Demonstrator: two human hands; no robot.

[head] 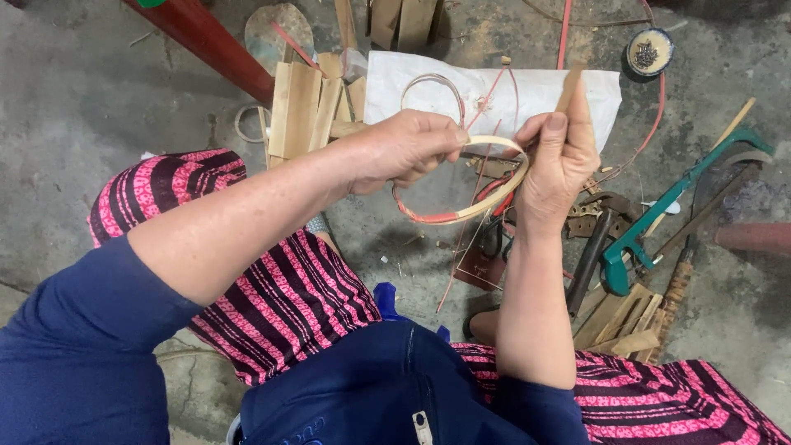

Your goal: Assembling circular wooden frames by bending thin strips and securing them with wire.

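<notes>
— Left hand?
— Closed on the near-left arc of a bamboo hoop, thumb and fingers pinched over the rim.
— And the right hand?
— Gripping the hoop's far right side, fingers curled shut round it, with a flat bamboo strip standing up between thumb and forefinger (tilted slightly right).
— Hoop itself?
— Held in the air between both hands, above the concrete floor, over the gap between the knees. Pale bamboo on the far and right arc, wrapped in red binding along the near-left arc. Thin red and pale strands trailing down from it.
— Around it?
— White sack spread flat on the floor just beyond the hands, another thin ring lying on it. Stack of split bamboo slats to the left of the sack. Small round tin at the far right, contents too small to tell. Green-handled saw right of the right forearm, more bamboo offcuts near it. Red pole slanting at top left.
— Clothing?
— Pink-and-black striped trousers, dark blue sleeves.
</notes>
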